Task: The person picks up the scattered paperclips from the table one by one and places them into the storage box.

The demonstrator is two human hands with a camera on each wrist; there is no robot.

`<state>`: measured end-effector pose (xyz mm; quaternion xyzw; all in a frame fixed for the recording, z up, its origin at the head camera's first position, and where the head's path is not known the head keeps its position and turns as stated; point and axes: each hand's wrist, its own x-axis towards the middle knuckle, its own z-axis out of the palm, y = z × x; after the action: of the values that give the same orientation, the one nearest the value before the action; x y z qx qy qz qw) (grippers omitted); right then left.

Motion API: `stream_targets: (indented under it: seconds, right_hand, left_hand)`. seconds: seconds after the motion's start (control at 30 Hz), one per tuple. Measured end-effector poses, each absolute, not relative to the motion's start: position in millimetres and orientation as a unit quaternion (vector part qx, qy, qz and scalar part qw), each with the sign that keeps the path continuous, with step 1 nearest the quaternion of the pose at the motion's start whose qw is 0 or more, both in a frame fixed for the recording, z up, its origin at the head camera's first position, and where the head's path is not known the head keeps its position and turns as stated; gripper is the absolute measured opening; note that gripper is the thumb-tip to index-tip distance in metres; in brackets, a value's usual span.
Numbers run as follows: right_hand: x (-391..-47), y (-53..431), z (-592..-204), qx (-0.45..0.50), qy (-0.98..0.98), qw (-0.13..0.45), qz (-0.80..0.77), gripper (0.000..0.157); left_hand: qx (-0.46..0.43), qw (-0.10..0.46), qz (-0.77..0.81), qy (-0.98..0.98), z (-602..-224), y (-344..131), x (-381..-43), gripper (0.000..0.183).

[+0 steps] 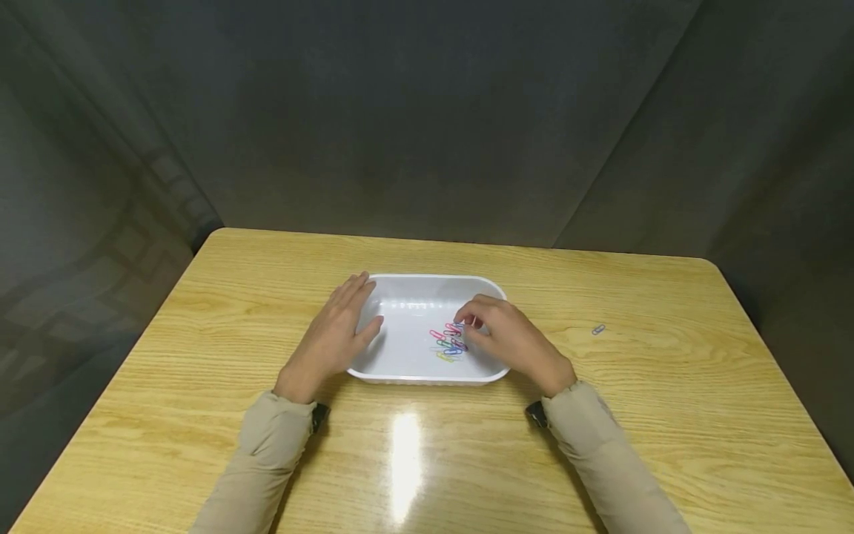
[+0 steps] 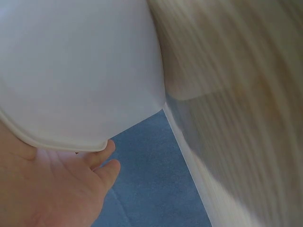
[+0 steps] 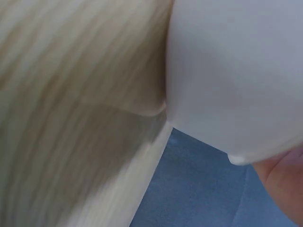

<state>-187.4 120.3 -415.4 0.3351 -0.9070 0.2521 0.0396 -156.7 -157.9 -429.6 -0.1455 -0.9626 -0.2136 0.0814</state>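
Observation:
A white tray [image 1: 400, 356] with rounded corners stands on the wooden table. Several coloured paper clips [image 1: 445, 344] lie in a loose heap in its right half. My left hand [image 1: 333, 330] rests at the tray's left end, fingers fairly straight and thumb over the rim; the left wrist view shows the palm [image 2: 61, 189] against the rim. Over the right end, my right hand [image 1: 510, 337] reaches in with bent fingers, its fingertips at the heap's edge. Whether a clip sits between those fingertips is too small to tell. In the right wrist view the tray's wall [image 3: 227, 85] hides the fingers.
One blue paper clip [image 1: 598, 329] lies alone on the table [image 1: 667, 415], right of the tray. Dark grey curtains [image 1: 427, 126] hang behind and at both sides. A bright reflection shows on the tabletop in front of the tray.

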Motion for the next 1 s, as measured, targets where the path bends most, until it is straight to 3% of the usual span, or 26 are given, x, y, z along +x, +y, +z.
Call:
stream_targets:
  seconds: [0.43,1.0]
  right_hand:
    - [-190.8,109.2,-424.7,0.305,-0.927,0.070,0.205,0.009]
    - [-190.6,107.4,-424.9,0.295,-0.932,0.060,0.200,0.011]
  left_hand:
    - [-0.147,0.079,-0.211,-0.963,-429.7,-157.1,-156.3,0.060]
    - [-0.150,0.087,-0.208,-0.963,-430.0,-158.1,-156.4,0.060]
